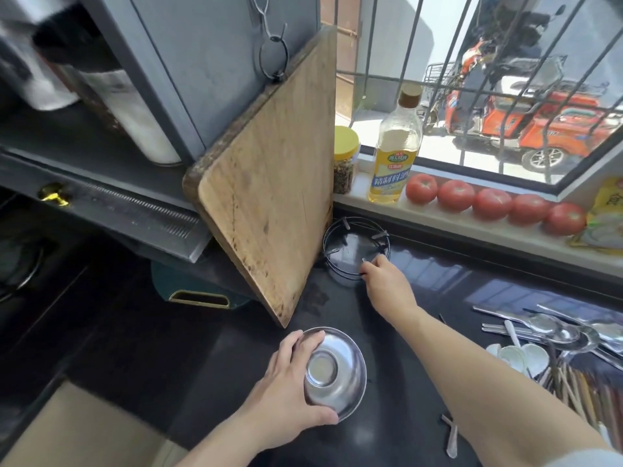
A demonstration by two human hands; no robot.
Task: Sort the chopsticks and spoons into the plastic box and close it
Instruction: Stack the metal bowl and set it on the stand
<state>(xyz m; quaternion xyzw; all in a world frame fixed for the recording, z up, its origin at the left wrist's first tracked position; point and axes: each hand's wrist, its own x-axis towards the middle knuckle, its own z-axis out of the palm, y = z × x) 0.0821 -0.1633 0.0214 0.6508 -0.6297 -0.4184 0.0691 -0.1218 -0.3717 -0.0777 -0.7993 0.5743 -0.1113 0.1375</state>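
Left hand (286,382) grips an upturned steel bowl (333,372) at 6 o'clock; right hand (387,284) pinches a wire rack (354,251) beside the cutting board (269,197). Spoons (553,332) and chopsticks (580,389) crowd the counter's 4 o'clock edge.

Your left hand (286,389) grips an upturned steel bowl (337,372) on the dark countertop (404,332), at 6 o'clock in the view. Your right hand (387,284) reaches to 12 o'clock of the bowl, fingers on the rim of a black wire ring stand (355,249). A wooden cutting board (269,197) leans just beside the stand, at its 9 o'clock. At 3 o'clock lie metal spoons (556,328), white ceramic spoons (519,357) and chopsticks (573,392) in a heap. On the windowsill (438,217) stand a yellow-lidded jar (345,160), a cooking-wine bottle (396,150) and 5 tomatoes (492,203) in a row.
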